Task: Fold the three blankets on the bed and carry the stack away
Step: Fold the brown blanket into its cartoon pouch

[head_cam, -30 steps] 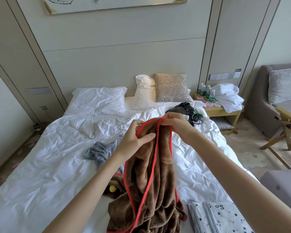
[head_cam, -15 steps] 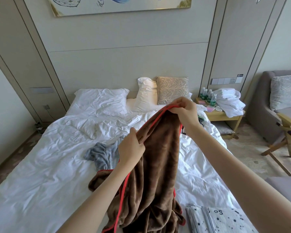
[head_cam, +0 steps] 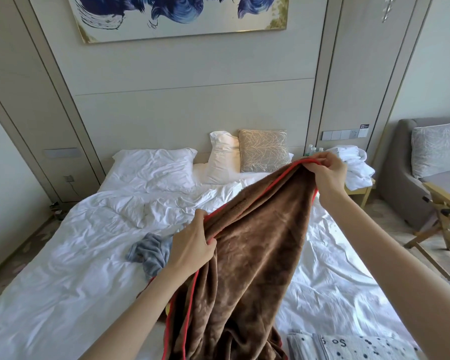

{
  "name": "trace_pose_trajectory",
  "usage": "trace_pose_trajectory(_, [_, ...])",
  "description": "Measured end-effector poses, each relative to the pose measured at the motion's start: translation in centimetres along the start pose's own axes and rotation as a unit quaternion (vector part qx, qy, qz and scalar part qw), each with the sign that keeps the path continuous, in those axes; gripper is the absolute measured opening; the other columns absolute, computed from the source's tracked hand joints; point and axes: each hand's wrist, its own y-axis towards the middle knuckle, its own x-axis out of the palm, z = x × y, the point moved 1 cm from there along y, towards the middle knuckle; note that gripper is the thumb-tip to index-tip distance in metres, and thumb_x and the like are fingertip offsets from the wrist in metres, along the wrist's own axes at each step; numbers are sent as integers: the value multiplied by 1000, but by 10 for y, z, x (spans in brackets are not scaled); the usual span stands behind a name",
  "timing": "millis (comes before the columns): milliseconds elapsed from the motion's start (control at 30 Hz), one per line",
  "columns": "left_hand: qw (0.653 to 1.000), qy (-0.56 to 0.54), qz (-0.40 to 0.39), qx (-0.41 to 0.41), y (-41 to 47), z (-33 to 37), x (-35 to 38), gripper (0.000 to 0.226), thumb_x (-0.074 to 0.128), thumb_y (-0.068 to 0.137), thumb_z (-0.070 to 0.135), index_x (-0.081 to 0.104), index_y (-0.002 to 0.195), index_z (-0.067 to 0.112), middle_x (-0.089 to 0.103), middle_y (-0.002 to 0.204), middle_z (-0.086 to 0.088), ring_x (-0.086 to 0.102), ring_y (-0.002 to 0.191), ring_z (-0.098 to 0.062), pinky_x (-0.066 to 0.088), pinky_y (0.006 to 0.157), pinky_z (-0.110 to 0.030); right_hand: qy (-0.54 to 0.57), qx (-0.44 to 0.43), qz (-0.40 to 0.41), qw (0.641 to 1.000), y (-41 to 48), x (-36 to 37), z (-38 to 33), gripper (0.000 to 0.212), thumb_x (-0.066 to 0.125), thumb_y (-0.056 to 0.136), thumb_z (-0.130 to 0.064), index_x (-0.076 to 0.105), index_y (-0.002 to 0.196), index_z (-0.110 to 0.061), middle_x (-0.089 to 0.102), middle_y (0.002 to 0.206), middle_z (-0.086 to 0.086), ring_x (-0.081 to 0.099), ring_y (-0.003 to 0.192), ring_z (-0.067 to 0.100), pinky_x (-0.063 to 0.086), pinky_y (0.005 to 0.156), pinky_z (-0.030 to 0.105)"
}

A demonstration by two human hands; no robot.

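Head view, clock: 12 is the headboard, 6 is where I stand.
Left grip [head_cam: 192, 245]: fingers curled round the red-trimmed edge of the brown blanket [head_cam: 250, 255], low over the middle of the bed [head_cam: 76, 268].
Right grip [head_cam: 327, 172]: pinching that same red edge, higher and out toward 2 o'clock.
Brown blanket: hangs bunched from both grips down to the bed at 6 o'clock, and is not folded yet.
Risk, skewed fold: the cloth is gathered, so I may be holding a stretch of edge rather than true corners, and the halves would then not meet.
Risk, slip: the plush looks heavy and the right pinch takes little cloth, so a shake could pull it free.
Risk, sweep: the hanging tail ends just beside the folded dotted blanket [head_cam: 353, 346] at 5 o'clock. I cannot tell whether they touch, but a swing could rumple it.
Risk, snag: the grey blanket [head_cam: 151, 252] lies crumpled at 9 o'clock of my left grip and could get dragged along.
Bed surface: a white duvet, soft and creased, so I judge folds will not lie flat on it unaided.
Room, 12 o'clock: white pillows [head_cam: 153, 167], a patterned cushion [head_cam: 263, 150], and a painting [head_cam: 182, 16] above them.
Room, 2 to 3 o'clock: a nightstand [head_cam: 359, 190] piled with white towels, a grey sofa [head_cam: 400, 183] and a wooden folding stand [head_cam: 444, 211].
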Motion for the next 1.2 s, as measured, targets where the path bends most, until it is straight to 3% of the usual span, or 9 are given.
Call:
trace_pose_trajectory(233, [988,-132,70,29,73,14,-81,44,63,77,14,28,95,33,57,82,10,60,66,-9,45,57,-29,86,-50,26,995,27,8,-68,24,67,70,5,63,69,-19,64,67,0,58,63,9,45,63,19])
trace_pose_trajectory(400, [922,-332,150,130,110,46,-169,32,67,75,12,39,79,28,64,81,11,58,72,-3,43,69,-10,260,-53,-19,964,41,-6,-145,26,60,67,7,62,63,-19,60,65,2,56,67,19,45,64,28])
trace_pose_trajectory(533, [887,-446,80,91,111,49,-169,26,68,83,13,43,82,19,61,72,5,52,65,-9,41,58,-14,253,45,-92,962,46,-15,-150,16,54,75,3,62,79,-10,62,71,6,60,66,20,50,65,28])
trace_pose_trajectory(700, [951,-291,-82,56,71,23,-68,25,65,81,-3,44,72,7,46,64,8,42,62,-4,40,66,-21,124,207,-6,971,33,-30,-69,28,57,73,7,61,49,-7,58,42,2,57,49,20,51,49,28])
trace_pose_trajectory(800, [952,-236,-189,39,32,6,-2,24,67,84,6,47,70,5,42,65,7,40,63,-4,37,68,-22,38,245,-4,969,25,-39,-13,13,62,72,2,70,82,0,67,65,5,60,64,22,53,56,28])
trace_pose_trajectory(867, [950,-234,-206,6,5,-3,37,22,67,86,12,52,71,4,46,64,5,42,61,-2,36,66,-22,10,266,-54,962,20,-44,21,22,58,78,0,65,99,-2,65,81,12,63,66,22,53,63,30])
trace_pose_trajectory(1000, [958,-196,-206,-30,-43,-8,100,24,61,88,26,58,71,10,54,63,-3,51,60,-6,40,63,-30,38,296,-3,954,9,-51,56,20,63,61,7,64,77,-6,59,92,15,58,87,29,49,79,39])
trace_pose_trajectory(1100, [962,-181,-196,-61,-67,-1,137,16,62,86,33,63,77,19,57,76,13,57,74,-6,40,64,-22,24,299,14,954,1,-54,65,16,65,54,6,67,60,-10,62,79,12,59,85,30,50,78,40])
trace_pose_trajectory(1200, [955,-150,-246,-64,-79,11,166,16,58,85,34,59,75,22,60,75,11,59,69,-10,39,57,-25,10,287,35,957,-1,-63,66,18,68,55,4,70,68,-9,64,87,13,61,85,29,53,84,41])
